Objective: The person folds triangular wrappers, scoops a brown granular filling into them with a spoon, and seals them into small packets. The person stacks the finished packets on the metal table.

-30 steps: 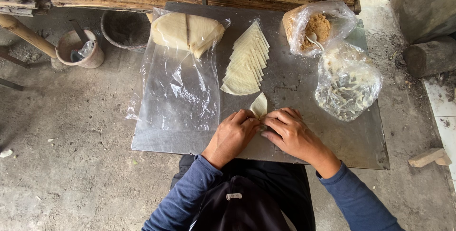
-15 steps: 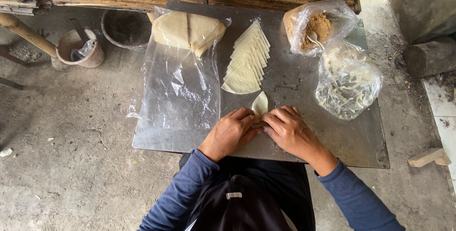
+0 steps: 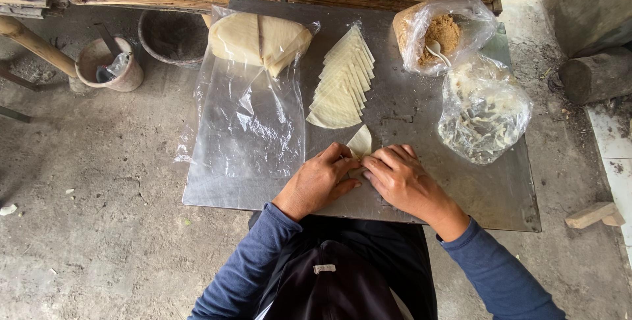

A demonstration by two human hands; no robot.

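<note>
Both hands are pressing on one pale wrapper piece [image 3: 359, 143] at the near middle of the table [image 3: 421, 106]. Left hand [image 3: 320, 180] and right hand [image 3: 399, 176] are pinching its lower end, fingertips meeting; its pointed tip is projecting away from the person, equally near both.

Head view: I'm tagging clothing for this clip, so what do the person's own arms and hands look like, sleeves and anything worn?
Both arms wear long, dark blue sleeves of a soft knit look, reaching to the wrists. The left hand and right hand are bare: no gloves, and no rings, watch or bracelet show. The sleeves are plain, with no visible markings.
</note>
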